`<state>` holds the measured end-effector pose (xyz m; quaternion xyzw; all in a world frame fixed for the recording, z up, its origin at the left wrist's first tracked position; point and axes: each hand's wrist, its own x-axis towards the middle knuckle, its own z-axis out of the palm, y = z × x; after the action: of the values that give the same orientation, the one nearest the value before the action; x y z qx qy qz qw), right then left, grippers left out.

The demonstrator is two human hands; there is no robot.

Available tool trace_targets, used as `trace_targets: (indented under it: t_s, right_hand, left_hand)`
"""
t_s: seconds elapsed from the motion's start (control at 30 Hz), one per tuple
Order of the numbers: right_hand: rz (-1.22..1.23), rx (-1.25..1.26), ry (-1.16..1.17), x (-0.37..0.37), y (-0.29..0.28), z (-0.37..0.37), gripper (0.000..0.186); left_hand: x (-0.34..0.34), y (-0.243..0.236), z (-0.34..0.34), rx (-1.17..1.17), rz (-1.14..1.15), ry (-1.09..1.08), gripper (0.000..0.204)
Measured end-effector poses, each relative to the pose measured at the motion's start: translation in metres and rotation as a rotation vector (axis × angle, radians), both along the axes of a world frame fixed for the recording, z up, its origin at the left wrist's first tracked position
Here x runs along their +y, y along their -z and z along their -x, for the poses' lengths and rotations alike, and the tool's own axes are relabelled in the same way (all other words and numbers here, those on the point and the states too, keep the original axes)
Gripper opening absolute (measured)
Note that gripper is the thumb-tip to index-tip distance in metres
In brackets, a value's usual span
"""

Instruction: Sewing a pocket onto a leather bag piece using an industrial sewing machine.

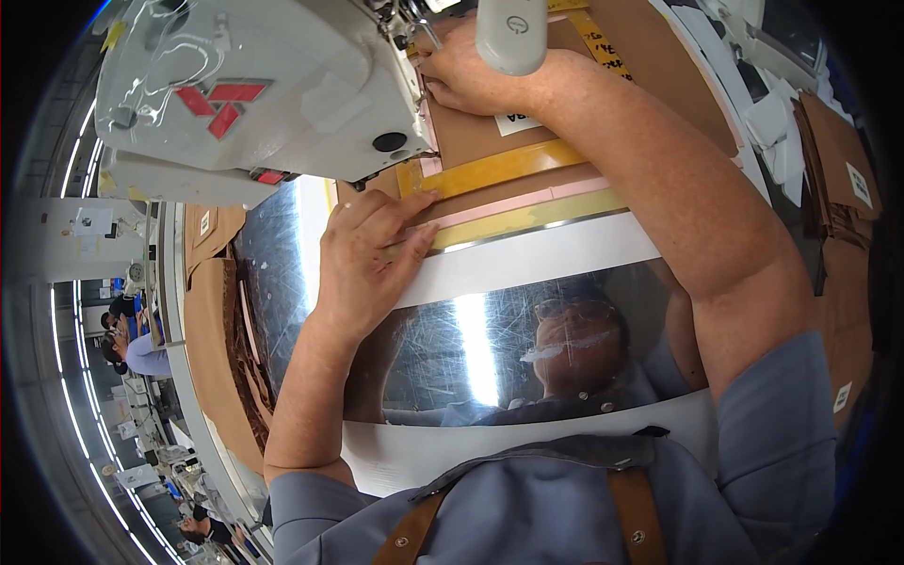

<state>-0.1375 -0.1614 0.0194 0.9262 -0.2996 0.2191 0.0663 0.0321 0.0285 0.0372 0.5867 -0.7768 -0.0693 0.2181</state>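
Observation:
My left hand (372, 250) rests at the near left corner of a yellow template frame (513, 169). Its index finger lies on the frame and its thumb on the pale yellow strip (527, 217) below, the two apart; the other fingers curl. Brown sheet material (476, 132) lies within the frame, with a pink strip (508, 203) along its near side. Farther off, my right hand (480, 75) lies on the brown sheet beside the sewing machine (273, 85), fingers apart. A white rounded device (511, 38) partly covers it, and the machine head hides the needle area.
A shiny metal plate (433, 358) with white borders lies before me. Brown pieces are stacked at the left (212, 348) and right (838, 169). White scraps (777, 122) lie at the far right. Other people (141, 353) sit at benches in the left background.

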Motion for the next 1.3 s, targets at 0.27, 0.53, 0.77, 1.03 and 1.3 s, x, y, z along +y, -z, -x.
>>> trace_targets:
  t_s: [0.27, 0.53, 0.77, 1.03, 1.3]
  right_hand:
    - [0.014, -0.055, -0.057, 0.004, 0.0, -0.002, 0.014]
    - [-0.145, 0.057, -0.057, -0.001, -0.007, 0.007, 0.033]
    - [-0.279, 0.188, 0.024, 0.011, -0.03, 0.006, 0.046]
    - [-0.477, 0.404, -0.015, 0.0, -0.044, -0.003, 0.066]
    - [-0.348, 0.276, -0.078, 0.0, -0.012, 0.017, 0.078]
  left_hand:
    - [-0.012, 0.006, 0.014, -0.37, 0.01, 0.036, 0.056]
    - [-0.02, 0.01, 0.014, -0.429, 0.049, 0.012, 0.052]
    - [-0.018, 0.019, 0.008, -0.426, 0.077, 0.011, 0.051]
    - [-0.018, 0.013, 0.009, -0.376, 0.016, 0.013, 0.054]
    - [-0.014, 0.015, 0.013, -0.362, 0.042, 0.033, 0.056]
